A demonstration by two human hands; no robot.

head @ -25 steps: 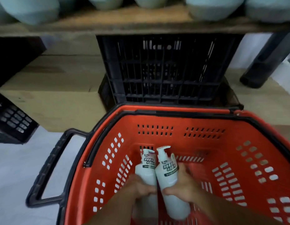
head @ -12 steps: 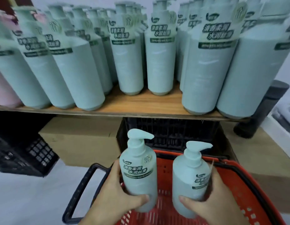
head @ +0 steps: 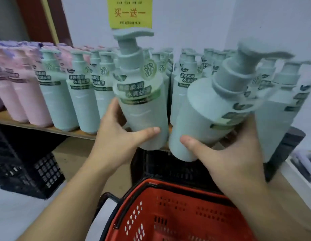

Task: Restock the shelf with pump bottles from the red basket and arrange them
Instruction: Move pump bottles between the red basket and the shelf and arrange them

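The step in hand is the carry to the shelf [head: 73, 132]: both bottles are lifted clear of the basket [head: 168, 214] and held up at the shelf's front edge, not yet set down. The left hand [head: 116, 136] grasps the left bottle [head: 142, 105] low on its body, thumb across the front, with the bottle close to upright and its label facing the camera. The right hand [head: 229, 153] grasps the right bottle [head: 208, 119] near its base, and this one tilts, its pump leaning to the right and its label turned away. Both bottles hang in front of the shelf, above the basket, at about the gap between the two groups of green bottles [head: 78, 94] standing on the shelf. Pink bottles [head: 17, 87] stand at the shelf's left end.

The next move, as I judge it, calls for righting the tilted bottle, then sliding each base onto the board at the shelf's front, in or beside that gap, labels forward to match the rows. The stock is packed tight, so a careless push could knock the front row.

Against the frame half a second earlier, the bottles are higher and nearer the shelf: then they were below the board, just over the basket's rim, both upright. The view has tipped up too, so that a yellow sign [head: 130, 13] on the wall above the shelf now shows. A second ago both hands were down inside the basket, closing on the bottles.
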